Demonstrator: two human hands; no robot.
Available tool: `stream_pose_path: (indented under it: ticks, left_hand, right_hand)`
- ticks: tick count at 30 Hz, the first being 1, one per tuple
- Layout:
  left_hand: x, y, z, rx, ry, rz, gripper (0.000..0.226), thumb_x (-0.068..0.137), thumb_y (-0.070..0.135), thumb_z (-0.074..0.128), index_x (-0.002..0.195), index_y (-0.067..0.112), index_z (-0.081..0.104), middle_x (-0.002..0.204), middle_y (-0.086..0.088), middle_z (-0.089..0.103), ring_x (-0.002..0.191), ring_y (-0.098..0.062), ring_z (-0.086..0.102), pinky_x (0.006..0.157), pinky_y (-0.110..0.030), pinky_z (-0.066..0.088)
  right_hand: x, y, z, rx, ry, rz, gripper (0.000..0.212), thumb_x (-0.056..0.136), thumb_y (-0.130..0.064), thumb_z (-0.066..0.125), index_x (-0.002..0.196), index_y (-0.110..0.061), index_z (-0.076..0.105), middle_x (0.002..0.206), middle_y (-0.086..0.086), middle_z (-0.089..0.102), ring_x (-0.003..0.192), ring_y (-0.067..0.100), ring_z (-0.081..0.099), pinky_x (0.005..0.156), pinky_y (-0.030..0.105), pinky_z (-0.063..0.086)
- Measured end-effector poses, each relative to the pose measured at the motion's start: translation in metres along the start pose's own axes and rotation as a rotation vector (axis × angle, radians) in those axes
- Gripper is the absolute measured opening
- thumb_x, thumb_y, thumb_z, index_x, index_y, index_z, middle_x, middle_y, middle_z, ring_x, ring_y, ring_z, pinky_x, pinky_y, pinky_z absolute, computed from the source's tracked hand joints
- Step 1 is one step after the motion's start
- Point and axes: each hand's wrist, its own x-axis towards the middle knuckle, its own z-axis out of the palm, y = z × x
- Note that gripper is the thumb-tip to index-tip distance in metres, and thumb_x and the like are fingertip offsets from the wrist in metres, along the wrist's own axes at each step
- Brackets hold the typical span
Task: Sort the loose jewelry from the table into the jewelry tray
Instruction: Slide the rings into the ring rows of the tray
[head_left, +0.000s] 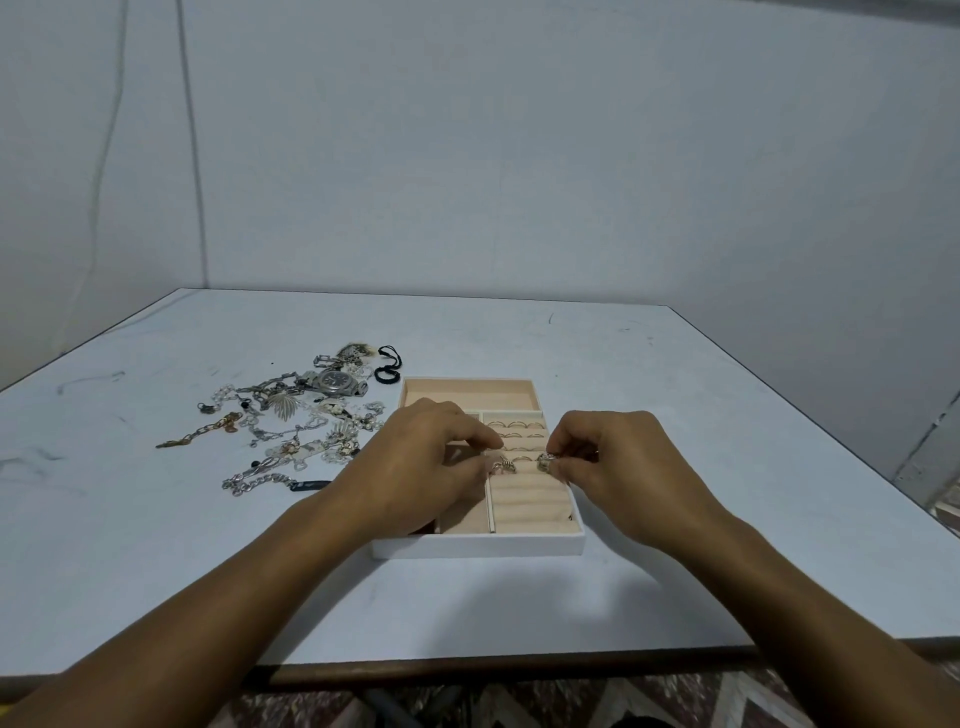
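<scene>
Tray (478, 545) beside tangled chains (260, 480) (watch (335, 383) too)

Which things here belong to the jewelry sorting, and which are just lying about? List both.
Part of the job: tray; rings in its slots; small ring pinched by the left hand; ornate ring pinched by the right hand; heap of chains and watch on the table.
Just lying about: cables on the wall; patterned floor.
</scene>
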Motion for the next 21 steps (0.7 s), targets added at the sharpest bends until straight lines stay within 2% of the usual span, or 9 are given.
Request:
stream_pose_path:
  ticks: [6, 9, 16, 21]
  left_hand:
    - [-0.0033, -0.0044, -0.0022, -0.001, 0.003, -0.013, 0.015, 0.086, 0.024, 0.068, 0.099, 0.029, 0.074, 0.089, 0.017, 0.063, 0.081, 0.004, 0.050, 0.069, -0.010, 0.033]
    - [-0.0031, -0.0045, -0.0045, -0.022, 0.024, -0.021, 0.014, 0.086, 0.024, 0.067, 0.096, 0.030, 0.074, 0.090, 0.016, 0.064, 0.083, 0.001, 0.053, 0.073, -0.018, 0.038]
    - [-0.0041, -0.0058, -0.0039, -0.018, 0.024, -0.032, 0.014, 0.086, 0.024, 0.067, 0.097, 0.030, 0.074, 0.093, 0.013, 0.067, 0.086, -0.004, 0.055, 0.076, -0.024, 0.042]
    - [-0.0046, -0.0065, -0.0037, -0.015, 0.028, -0.035, 0.018, 0.088, 0.024, 0.065, 0.103, 0.029, 0.072, 0.097, 0.012, 0.068, 0.091, -0.006, 0.058, 0.081, -0.026, 0.045]
  right_hand:
    - [-0.0009, -0.0044, -0.0008, -0.138, -0.036, -0.058, 0.007, 0.088, -0.018, 0.066, 0.085, -0.021, 0.072, 0.087, -0.006, 0.071, 0.081, 0.011, 0.061, 0.072, 0.030, 0.050]
    - [0.0009, -0.0061, -0.0023, -0.186, -0.052, -0.052, 0.006, 0.088, -0.021, 0.066, 0.087, -0.023, 0.072, 0.089, -0.008, 0.071, 0.082, 0.011, 0.060, 0.073, 0.031, 0.050]
    - [0.0051, -0.0072, -0.0030, -0.188, -0.083, -0.008, 0.008, 0.087, -0.024, 0.068, 0.089, -0.025, 0.075, 0.091, -0.008, 0.072, 0.084, 0.011, 0.062, 0.076, 0.031, 0.051]
    - [0.0007, -0.0051, -0.0011, -0.256, -0.110, -0.051, 0.018, 0.093, -0.026, 0.060, 0.103, -0.030, 0.074, 0.105, -0.015, 0.063, 0.100, 0.007, 0.054, 0.086, 0.026, 0.046]
